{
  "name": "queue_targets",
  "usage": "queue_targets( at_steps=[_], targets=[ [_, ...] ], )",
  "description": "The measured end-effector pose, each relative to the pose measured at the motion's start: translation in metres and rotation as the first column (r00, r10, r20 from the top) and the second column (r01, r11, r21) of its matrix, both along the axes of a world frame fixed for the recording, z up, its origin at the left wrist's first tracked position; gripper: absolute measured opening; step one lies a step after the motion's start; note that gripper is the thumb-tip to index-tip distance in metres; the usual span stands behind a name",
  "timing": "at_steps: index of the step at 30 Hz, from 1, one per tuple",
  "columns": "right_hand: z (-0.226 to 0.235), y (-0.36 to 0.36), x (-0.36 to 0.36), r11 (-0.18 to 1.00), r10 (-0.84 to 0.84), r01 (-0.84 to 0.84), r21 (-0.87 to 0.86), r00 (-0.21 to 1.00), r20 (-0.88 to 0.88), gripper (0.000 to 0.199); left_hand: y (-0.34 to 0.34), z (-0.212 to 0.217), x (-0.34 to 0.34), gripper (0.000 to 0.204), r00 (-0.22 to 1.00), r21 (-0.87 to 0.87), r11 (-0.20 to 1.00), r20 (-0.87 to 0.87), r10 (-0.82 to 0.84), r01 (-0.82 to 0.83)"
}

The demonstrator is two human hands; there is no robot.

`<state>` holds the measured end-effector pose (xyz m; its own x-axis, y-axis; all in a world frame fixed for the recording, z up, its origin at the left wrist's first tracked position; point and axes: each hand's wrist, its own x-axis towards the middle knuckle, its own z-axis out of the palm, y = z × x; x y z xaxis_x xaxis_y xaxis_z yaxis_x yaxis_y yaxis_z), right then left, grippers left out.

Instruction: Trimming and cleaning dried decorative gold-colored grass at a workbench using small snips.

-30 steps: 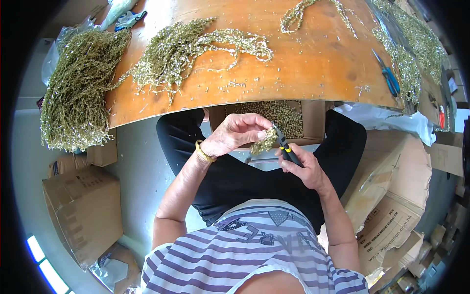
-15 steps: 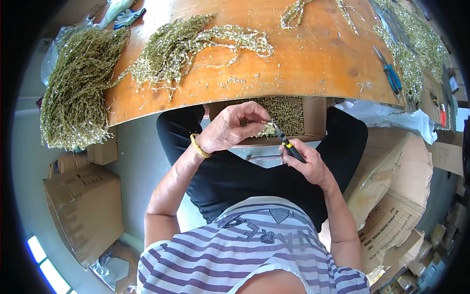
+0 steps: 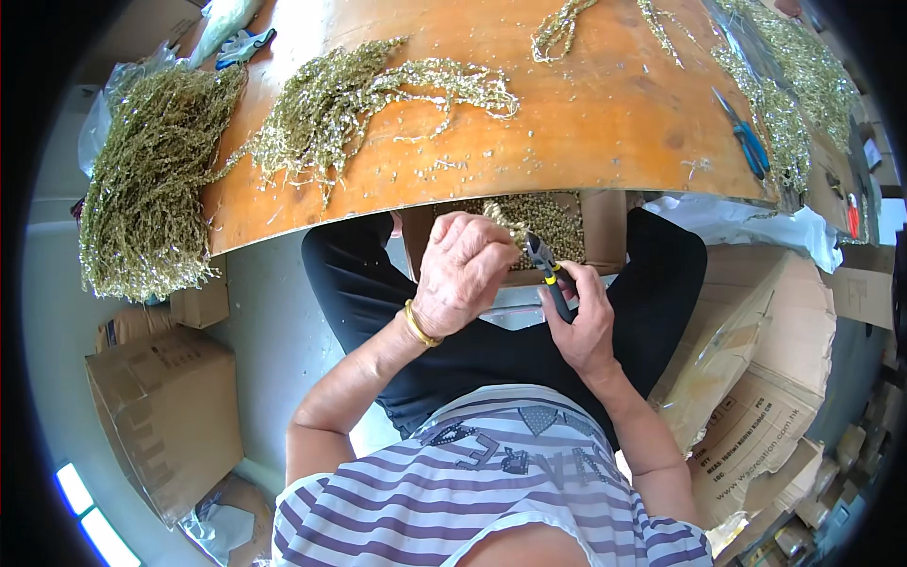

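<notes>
My left hand [image 3: 463, 269], with a gold bangle at the wrist, is closed over a short piece of gold beaded garland [image 3: 504, 215]. Its fingertips face away, so the exact grip is hidden. In my right hand [image 3: 586, 317] are diagonal cutting pliers [image 3: 543, 257] with black and yellow handles, their jaws pointing up and left close beside the piece. Both hands are above my lap, just short of the table edge. Beneath them sits a cardboard box [image 3: 605, 227] holding many small gold beads [image 3: 557, 222].
On the wooden table [image 3: 605, 123] lie a large garland bundle [image 3: 156, 180], a smaller pile [image 3: 321, 104], loose strands and scattered beads. Blue-handled pliers [image 3: 751, 146] rest at the right. Cartons stand on the left [image 3: 170, 406] and an opened one [image 3: 765, 378] on the right.
My left hand has turned over, back now upward, and come slightly nearer to me. The pliers have swung more upright in my right hand. The beaded piece is now farther from me.
</notes>
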<state>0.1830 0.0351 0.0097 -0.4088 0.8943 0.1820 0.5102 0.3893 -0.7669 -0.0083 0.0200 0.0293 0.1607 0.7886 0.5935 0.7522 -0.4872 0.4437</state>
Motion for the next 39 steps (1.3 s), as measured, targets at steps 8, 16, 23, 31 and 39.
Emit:
queue_targets(
  at_steps=[8,16,23,31,39],
  targets=[
    [-0.001,-0.001,0.005,0.991,0.066,-0.082,-0.108,0.987,-0.148,0.032,0.000,0.006,-0.002,0.018,0.885,-0.266,0.964,0.452,0.107,0.019],
    [0.004,-0.001,0.003,0.981,0.088,-0.115,-0.159,0.982,-0.166,0.030,-0.005,0.004,-0.006,0.021,0.460,-0.505,0.641,0.850,0.255,0.578],
    [0.003,0.004,0.006,0.879,0.006,-0.165,-0.448,0.942,-0.335,0.029,-0.004,-0.004,0.001,0.012,0.268,-0.386,0.783,0.920,0.287,0.487],
    [0.006,0.026,-0.022,0.846,-0.118,-0.256,-0.468,0.766,-0.632,0.027,-0.003,-0.008,0.012,0.010,0.488,-0.448,0.803,0.842,0.231,0.392],
    [0.009,0.032,-0.027,0.834,-0.108,-0.210,-0.511,0.844,-0.525,0.028,-0.002,-0.016,0.015,0.009,0.598,-0.482,0.834,0.762,0.247,0.269]
  ],
)
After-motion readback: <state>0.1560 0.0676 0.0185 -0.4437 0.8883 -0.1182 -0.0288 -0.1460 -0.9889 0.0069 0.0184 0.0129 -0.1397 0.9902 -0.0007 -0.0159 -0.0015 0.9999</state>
